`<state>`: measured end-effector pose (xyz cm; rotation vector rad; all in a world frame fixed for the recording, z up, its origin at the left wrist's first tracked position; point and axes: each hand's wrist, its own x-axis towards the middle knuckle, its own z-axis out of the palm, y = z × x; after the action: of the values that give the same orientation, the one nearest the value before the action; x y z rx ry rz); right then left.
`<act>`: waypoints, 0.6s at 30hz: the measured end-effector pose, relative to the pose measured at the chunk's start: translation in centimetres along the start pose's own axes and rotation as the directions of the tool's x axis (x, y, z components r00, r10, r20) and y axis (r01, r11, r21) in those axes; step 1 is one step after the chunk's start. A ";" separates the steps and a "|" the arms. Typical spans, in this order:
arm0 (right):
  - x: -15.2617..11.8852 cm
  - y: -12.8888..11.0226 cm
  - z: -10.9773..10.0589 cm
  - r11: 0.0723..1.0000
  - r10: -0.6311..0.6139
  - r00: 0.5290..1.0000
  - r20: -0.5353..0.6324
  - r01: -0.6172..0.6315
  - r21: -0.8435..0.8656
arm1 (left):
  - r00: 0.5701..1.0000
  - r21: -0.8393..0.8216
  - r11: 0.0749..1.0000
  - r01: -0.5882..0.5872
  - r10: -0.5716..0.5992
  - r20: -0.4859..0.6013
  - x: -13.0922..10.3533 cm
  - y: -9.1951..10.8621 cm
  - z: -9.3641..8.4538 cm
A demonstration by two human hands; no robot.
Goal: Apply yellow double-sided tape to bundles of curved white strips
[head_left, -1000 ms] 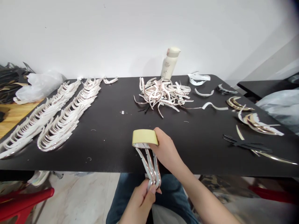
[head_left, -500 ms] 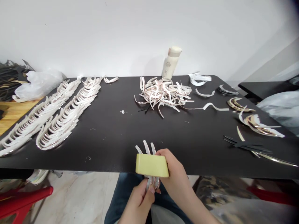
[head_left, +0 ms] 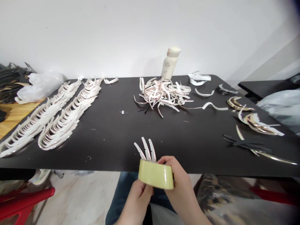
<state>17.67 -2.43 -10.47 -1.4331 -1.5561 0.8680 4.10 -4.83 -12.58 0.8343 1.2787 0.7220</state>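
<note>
A yellow-green roll of tape [head_left: 156,174] is in my right hand [head_left: 179,178], whose fingers close round its right side, over the table's front edge. Three curved white strips [head_left: 147,150] fan out above the roll, and their lower parts are hidden behind it. My left hand [head_left: 138,197] is just below the roll with its fingers pinched on the lower ends of the strips, which the roll mostly hides. Beyond them, a tangled pile of white and rose-gold strips [head_left: 162,93] lies on the black table [head_left: 112,134].
Two long rows of nested strips [head_left: 62,132] lie on the left. A cream bottle [head_left: 170,62] stands behind the pile. Gold and white curved pieces [head_left: 254,122] and black strips [head_left: 246,144] lie on the right. A red stool [head_left: 25,203] is at lower left.
The tape roll has moved down and slightly right, now covering the lower strip parts and my left fingertips. More of the strips' upper ends shows above it.
</note>
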 end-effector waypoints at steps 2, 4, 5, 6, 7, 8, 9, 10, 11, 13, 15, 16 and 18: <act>0.1 -0.2 0.0 0.995 -0.057 0.996 -0.062 0.061 0.072 | 1.000 -0.008 1.000 0.000 0.000 -0.011 0.0 -0.1 0.1; 0.3 -0.5 -0.1 0.990 -0.068 0.993 -0.094 0.079 0.117 | 1.000 -0.021 1.000 0.010 -0.011 -0.024 -0.1 -0.2 0.1; 0.4 -0.7 -0.1 0.993 -0.053 0.996 -0.073 0.061 0.106 | 1.000 -0.023 1.000 0.015 -0.016 -0.027 -0.2 -0.2 0.1; 0.6 -0.8 -0.2 0.997 -0.031 0.999 -0.028 0.033 0.074 | 0.999 -0.019 1.000 0.020 -0.021 -0.027 -0.2 -0.2 0.0; 0.8 -0.9 -0.3 0.999 -0.009 1.000 0.024 0.008 0.035 | 0.999 -0.015 1.000 0.022 -0.022 -0.030 -0.2 -0.3 -0.1; 1.0 -1.0 -0.3 1.000 0.007 0.998 0.069 -0.007 0.004 | 0.999 -0.011 1.000 0.021 -0.022 -0.030 -0.2 -0.4 -0.2; 1.2 -1.0 -0.4 1.000 0.015 0.995 0.098 -0.015 -0.003 | 1.000 -0.009 1.000 0.018 -0.018 -0.024 -0.1 -0.5 -0.2; 1.4 -1.1 -0.5 1.000 0.020 0.994 0.107 -0.021 0.015 | 1.000 -0.009 1.000 0.009 -0.009 -0.016 -0.1 -0.6 -0.3; 1.6 -1.2 -0.6 0.998 0.026 0.994 0.105 -0.031 0.054 | 1.000 -0.010 1.000 -0.002 0.002 -0.004 -0.1 -0.6 -0.3; 1.9 -1.4 -0.7 0.986 0.068 0.990 0.123 -0.085 0.140 | 0.999 -0.018 1.000 -0.020 0.020 0.034 -0.1 -0.5 -0.3; 2.3 -1.6 -0.7 0.967 0.146 0.971 0.191 -0.180 0.178 | 0.997 -0.031 0.999 -0.025 0.027 0.068 -0.1 -0.2 -0.2; 2.5 -1.7 -0.7 0.962 0.176 0.958 0.228 -0.217 0.168 | 0.997 -0.037 0.999 -0.027 0.029 0.077 -0.2 0.0 -0.2; 2.9 -1.9 -0.7 0.967 0.186 0.946 0.266 -0.224 0.119 | 0.996 -0.050 0.998 -0.034 0.038 0.081 -0.3 0.4 -0.1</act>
<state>17.49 0.22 -8.12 -1.4365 -1.5051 1.3083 3.95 -4.90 -12.09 0.8412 1.1714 0.7380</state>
